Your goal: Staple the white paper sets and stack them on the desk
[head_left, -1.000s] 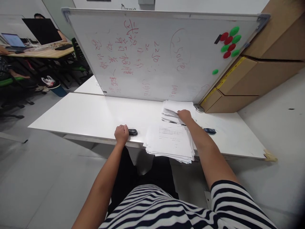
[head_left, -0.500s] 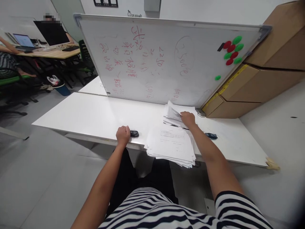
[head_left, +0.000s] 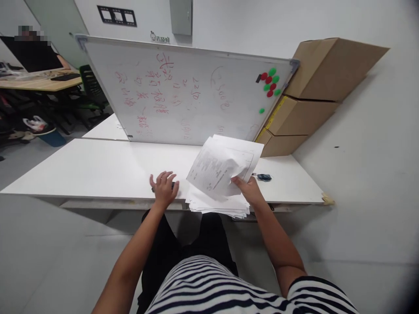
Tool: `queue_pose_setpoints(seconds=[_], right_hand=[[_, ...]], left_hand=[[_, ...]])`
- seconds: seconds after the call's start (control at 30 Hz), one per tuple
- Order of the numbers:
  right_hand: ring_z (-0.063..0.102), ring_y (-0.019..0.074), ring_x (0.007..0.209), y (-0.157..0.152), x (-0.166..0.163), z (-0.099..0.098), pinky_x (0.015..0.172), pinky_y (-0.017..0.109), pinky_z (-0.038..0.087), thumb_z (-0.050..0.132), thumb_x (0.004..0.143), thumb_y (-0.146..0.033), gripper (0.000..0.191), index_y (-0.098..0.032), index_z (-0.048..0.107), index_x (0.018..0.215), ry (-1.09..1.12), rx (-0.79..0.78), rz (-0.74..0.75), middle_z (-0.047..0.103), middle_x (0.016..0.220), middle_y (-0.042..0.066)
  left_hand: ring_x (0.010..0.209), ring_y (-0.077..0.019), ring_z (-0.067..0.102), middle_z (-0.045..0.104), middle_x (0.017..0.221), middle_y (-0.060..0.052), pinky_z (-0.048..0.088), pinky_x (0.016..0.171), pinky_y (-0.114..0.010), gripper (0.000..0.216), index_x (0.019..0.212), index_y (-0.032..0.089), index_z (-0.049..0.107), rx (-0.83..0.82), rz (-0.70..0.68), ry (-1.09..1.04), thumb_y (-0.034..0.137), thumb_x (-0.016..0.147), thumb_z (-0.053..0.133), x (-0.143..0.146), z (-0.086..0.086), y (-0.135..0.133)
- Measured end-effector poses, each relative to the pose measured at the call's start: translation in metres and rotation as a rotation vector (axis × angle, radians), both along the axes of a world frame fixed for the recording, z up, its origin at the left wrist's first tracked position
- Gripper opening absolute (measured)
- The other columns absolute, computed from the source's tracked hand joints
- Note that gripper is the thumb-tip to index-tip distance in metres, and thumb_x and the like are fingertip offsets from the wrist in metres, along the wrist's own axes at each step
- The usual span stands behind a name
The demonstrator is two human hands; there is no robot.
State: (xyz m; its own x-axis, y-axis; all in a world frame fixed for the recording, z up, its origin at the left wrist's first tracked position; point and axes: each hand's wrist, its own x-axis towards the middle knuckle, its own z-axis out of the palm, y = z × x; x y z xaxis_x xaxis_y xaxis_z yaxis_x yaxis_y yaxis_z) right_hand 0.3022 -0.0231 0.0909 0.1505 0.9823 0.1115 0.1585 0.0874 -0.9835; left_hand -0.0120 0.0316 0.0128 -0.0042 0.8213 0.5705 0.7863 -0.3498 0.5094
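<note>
Two hands, head cam: my right hand (head_left: 249,190) had some loose sheets (head_left: 212,165) pinched, slanted over the paper stack (head_left: 216,203). Left hand (head_left: 165,192) was splayed, gripping nothing, above a mostly hidden black thing (head_left: 173,186) lying roughly crossways. Couldn't tell if they touched. Sheets sat right of it, so my left was nearer.

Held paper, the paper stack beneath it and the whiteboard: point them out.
Held paper (head_left: 220,166), head view: middle of its printed side.
Paper stack (head_left: 217,206), head view: near its front edge.
Whiteboard (head_left: 187,93), head view: middle of its face.
</note>
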Motion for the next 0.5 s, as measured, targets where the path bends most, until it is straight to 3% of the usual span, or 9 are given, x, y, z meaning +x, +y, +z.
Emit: queue_pose_setpoints(seconds=[0.1, 0.17, 0.23, 0.3, 0.37, 0.5], right_hand=[[0.066, 0.0316, 0.098, -0.016, -0.005, -0.004, 0.084, 0.045, 0.052, 0.076, 0.064, -0.052, 0.045, -0.018, 0.074, 0.094, 0.073, -0.041, 0.140, 0.074, 0.097, 0.008], [0.066, 0.0314, 0.097, -0.023, -0.007, -0.009, 0.085, 0.045, 0.052, 0.076, 0.065, -0.050, 0.045, -0.018, 0.073, 0.097, 0.105, -0.086, 0.185, 0.073, 0.098, 0.008], [0.066, 0.0308, 0.096, -0.030, -0.010, -0.014, 0.085, 0.045, 0.052, 0.074, 0.068, -0.049, 0.043, -0.018, 0.073, 0.098, 0.109, -0.118, 0.177, 0.073, 0.099, 0.008], [0.066, 0.0301, 0.096, -0.036, -0.015, -0.018, 0.085, 0.044, 0.052, 0.073, 0.070, -0.047, 0.040, -0.019, 0.073, 0.098, 0.090, -0.118, 0.161, 0.073, 0.099, 0.008], [0.066, 0.0287, 0.096, -0.043, -0.023, -0.022, 0.086, 0.043, 0.051, 0.071, 0.072, -0.045, 0.038, -0.020, 0.071, 0.101, 0.073, -0.093, 0.143, 0.073, 0.101, 0.007], [0.065, 0.0248, 0.101, -0.058, -0.042, -0.029, 0.090, 0.041, 0.050, 0.063, 0.080, -0.043, 0.039, -0.024, 0.064, 0.114, 0.115, -0.040, 0.127, 0.070, 0.109, 0.004]], left_hand=[[0.123, -0.0274, 0.046, 0.057, 0.123, -0.012, 0.032, 0.104, -0.045, 0.047, 0.119, 0.020, 0.054, -0.126, -0.320, -0.335, 0.051, 0.084, 0.050, 0.030, 0.038, -0.021], [0.111, -0.0253, 0.055, 0.061, 0.116, -0.011, 0.043, 0.092, -0.038, 0.050, 0.120, 0.021, 0.054, -0.346, -0.495, -0.577, 0.056, 0.084, 0.047, 0.045, 0.061, -0.033], [0.098, -0.0226, 0.060, 0.065, 0.105, -0.008, 0.047, 0.081, -0.032, 0.046, 0.112, 0.022, 0.058, -0.521, -0.585, -0.718, 0.056, 0.082, 0.052, 0.054, 0.077, -0.043], [0.085, -0.0188, 0.060, 0.065, 0.092, -0.004, 0.046, 0.073, -0.028, 0.036, 0.096, 0.021, 0.062, -0.573, -0.575, -0.757, 0.054, 0.079, 0.058, 0.058, 0.083, -0.050], [0.074, -0.0149, 0.055, 0.061, 0.078, -0.001, 0.043, 0.066, -0.026, 0.032, 0.080, 0.021, 0.059, -0.527, -0.474, -0.730, 0.052, 0.079, 0.059, 0.059, 0.082, -0.055], [0.064, -0.0128, 0.047, 0.053, 0.067, 0.001, 0.037, 0.058, -0.025, 0.033, 0.072, 0.021, 0.054, -0.412, -0.237, -0.662, 0.052, 0.081, 0.056, 0.060, 0.070, -0.060]])
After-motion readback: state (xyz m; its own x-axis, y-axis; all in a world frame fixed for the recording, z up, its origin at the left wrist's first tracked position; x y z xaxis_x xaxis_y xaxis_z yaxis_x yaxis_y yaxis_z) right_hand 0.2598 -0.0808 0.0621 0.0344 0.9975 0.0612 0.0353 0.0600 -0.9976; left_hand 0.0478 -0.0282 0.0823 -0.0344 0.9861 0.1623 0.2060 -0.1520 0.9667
